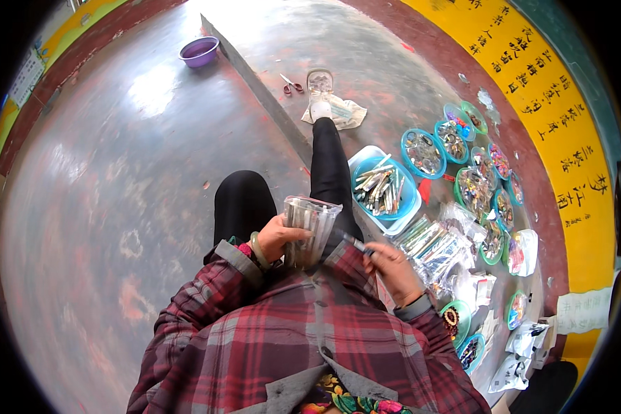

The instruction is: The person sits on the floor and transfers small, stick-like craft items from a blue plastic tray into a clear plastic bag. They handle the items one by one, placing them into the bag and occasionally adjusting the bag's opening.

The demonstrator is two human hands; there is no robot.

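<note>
plaid cloth [276, 338] filled the lower frame, left hand [276, 237] grasping a clear container [315, 224], right hand [395, 270] a pen-like stick [357, 243].

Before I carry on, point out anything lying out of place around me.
The scissors look out of place: they lie loose on the floor ahead, left of the outstretched foot, apart from the tubs grouped at right.

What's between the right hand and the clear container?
In the head view: the blurred end of the pen-like item that the right hand holds, pointing toward the clear container, with the person's clothing behind.
</note>
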